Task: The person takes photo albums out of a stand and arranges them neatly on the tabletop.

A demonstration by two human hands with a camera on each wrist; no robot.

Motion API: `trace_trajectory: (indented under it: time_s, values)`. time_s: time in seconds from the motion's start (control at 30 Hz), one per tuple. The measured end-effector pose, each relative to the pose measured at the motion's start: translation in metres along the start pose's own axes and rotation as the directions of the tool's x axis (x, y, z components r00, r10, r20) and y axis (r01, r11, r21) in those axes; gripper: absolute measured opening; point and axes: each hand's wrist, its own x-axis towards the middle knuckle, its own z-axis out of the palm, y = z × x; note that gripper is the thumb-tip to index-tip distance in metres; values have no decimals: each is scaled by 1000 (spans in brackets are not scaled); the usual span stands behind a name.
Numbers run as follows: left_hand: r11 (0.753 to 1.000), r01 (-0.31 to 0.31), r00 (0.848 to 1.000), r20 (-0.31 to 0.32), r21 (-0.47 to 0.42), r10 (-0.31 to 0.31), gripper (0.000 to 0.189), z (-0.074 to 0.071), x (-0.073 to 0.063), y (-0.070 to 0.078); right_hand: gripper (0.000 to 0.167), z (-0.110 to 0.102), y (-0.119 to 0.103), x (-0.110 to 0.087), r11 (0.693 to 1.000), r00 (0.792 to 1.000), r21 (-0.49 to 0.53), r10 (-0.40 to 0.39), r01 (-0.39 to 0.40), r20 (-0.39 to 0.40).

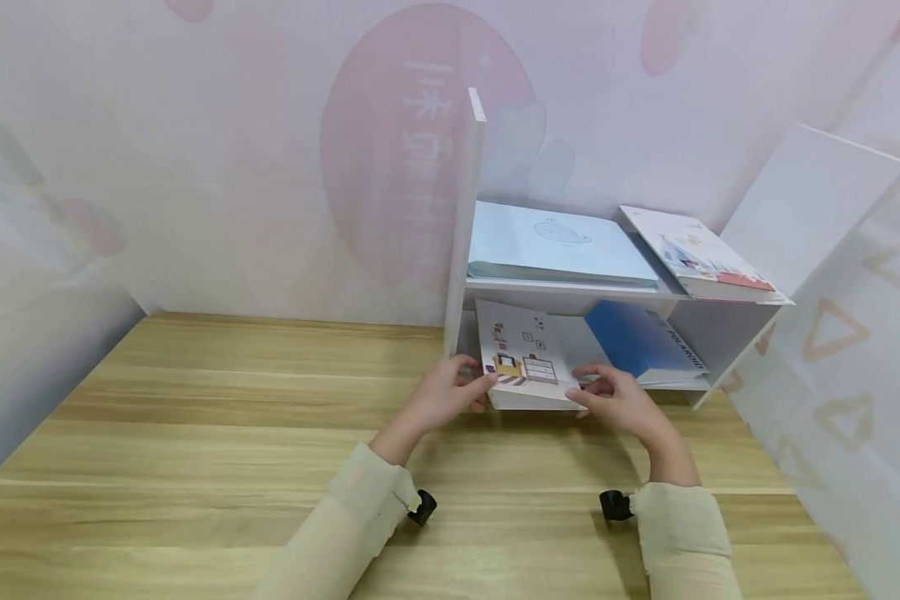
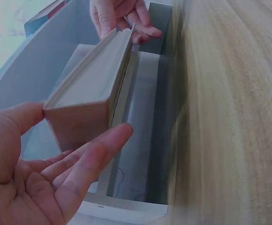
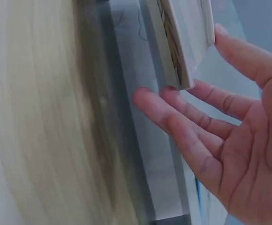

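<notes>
A thick book (image 1: 521,350) with a drawn room on its pale cover lies partly inside the lower compartment of a white shelf unit (image 1: 570,288), its near edge raised. At its left near corner, my left hand (image 1: 450,387) holds it between thumb and fingers. My right hand (image 1: 618,402) grips the right near corner, thumb on the top cover. In the left wrist view, the page block of the book (image 2: 91,77) and its plain end show, the fingers under it. The right wrist view shows the right hand's thumb (image 3: 244,54) against one cover and fingertips by the other.
To the right in the lower compartment lies a blue book (image 1: 641,342) lettered POLAROID. On the upper shelf lie a whale-drawing book (image 1: 562,242) and an illustrated book (image 1: 705,250). A tall white side panel (image 1: 465,225) rises left of them. All stands on a wood-grain table (image 1: 195,450).
</notes>
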Motion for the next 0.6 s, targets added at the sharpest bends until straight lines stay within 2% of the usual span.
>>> trace_trajectory:
  time_s: [0.1,0.23,0.6]
  values:
    - [999,-1,1000,29,-39,2,68,0,2,-4,61,1,4,1,999,1000,49,5,-6,17]
    - [998,-13,998,57,-65,17,74,-2,4,-8,67,3,8,4,991,999,130,6,-12,47]
    - [992,-8,996,84,-129,19,76,-2,7,-8,84,4,11,4,942,992,330,15,-57,128]
